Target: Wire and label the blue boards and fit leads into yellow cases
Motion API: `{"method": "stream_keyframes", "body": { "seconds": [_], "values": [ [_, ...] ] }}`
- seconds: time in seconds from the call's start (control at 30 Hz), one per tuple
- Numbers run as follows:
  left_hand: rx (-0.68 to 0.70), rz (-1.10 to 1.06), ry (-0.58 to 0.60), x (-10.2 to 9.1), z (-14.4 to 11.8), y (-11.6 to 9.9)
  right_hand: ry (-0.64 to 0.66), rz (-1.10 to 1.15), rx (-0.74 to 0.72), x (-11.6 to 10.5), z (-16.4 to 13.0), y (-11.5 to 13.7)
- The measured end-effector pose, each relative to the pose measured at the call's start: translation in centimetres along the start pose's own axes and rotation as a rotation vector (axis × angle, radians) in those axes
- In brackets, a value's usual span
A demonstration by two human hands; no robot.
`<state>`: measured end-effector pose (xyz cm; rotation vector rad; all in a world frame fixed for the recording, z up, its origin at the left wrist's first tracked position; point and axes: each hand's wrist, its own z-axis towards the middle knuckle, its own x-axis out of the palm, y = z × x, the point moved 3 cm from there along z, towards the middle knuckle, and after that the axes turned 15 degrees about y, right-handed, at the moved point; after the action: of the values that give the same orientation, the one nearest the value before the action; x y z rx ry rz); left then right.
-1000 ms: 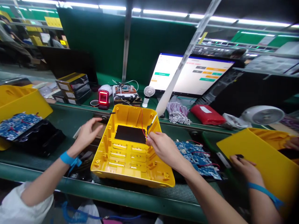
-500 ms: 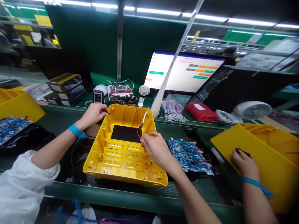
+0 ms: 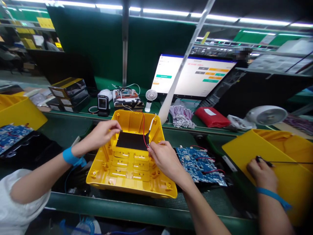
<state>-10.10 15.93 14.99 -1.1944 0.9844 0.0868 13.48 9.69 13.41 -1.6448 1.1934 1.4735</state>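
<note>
In front of me a yellow plastic housing (image 3: 122, 181) lies with its hollow side up, ribs and screw posts showing. A flat black panel (image 3: 129, 141) sits inside it. My left hand (image 3: 104, 133) is pinched over the housing's left side, by the panel's upper left corner; a small dark bit shows at its fingertips, too small to name. My right hand (image 3: 166, 160) is closed on wires at the panel's right edge. A red wire (image 3: 143, 129) and a white cable (image 3: 152, 123) run from its fingers up to the housing's far wall.
Right of the housing lies a blue circuit board (image 3: 195, 163). At far right, another person's hand (image 3: 262, 173) holds a dark tool against a second yellow housing (image 3: 244, 147). A small fan (image 3: 151, 96), a scanner (image 3: 103, 103) and a red pouch (image 3: 212, 117) line the back shelf.
My left hand has moved from the housing's left rim inward and down toward the black panel. My right hand stays on the wires. The other person's hand has shifted slightly right.
</note>
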Motion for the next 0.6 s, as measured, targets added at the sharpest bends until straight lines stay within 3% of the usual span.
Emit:
{"method": "stream_keyframes", "body": {
  "seconds": [0.07, 0.17, 0.27, 0.4, 0.6],
  "values": [
    [-0.011, 0.314, 0.112, 1.9, -1.3, -1.3, 0.019, -0.046, 0.009, 0.0, -0.2, 0.2],
    [-0.098, 0.517, 0.176, 4.0, -2.9, -2.0, 0.036, -0.106, 0.019, 0.1, -0.5, 0.5],
    [-0.127, 0.549, 0.22, 5.0, -4.1, -2.3, 0.041, -0.112, 0.03, -0.1, -0.8, 0.4],
    [-0.13, 0.568, 0.317, 4.9, -4.3, -3.1, 0.02, -0.006, 0.059, -1.0, -1.1, -0.3],
    [-0.104, 0.405, 0.386, 4.0, 0.3, -4.3, -0.103, 0.087, 0.083, -1.7, -0.4, -0.9]
  ]
}}
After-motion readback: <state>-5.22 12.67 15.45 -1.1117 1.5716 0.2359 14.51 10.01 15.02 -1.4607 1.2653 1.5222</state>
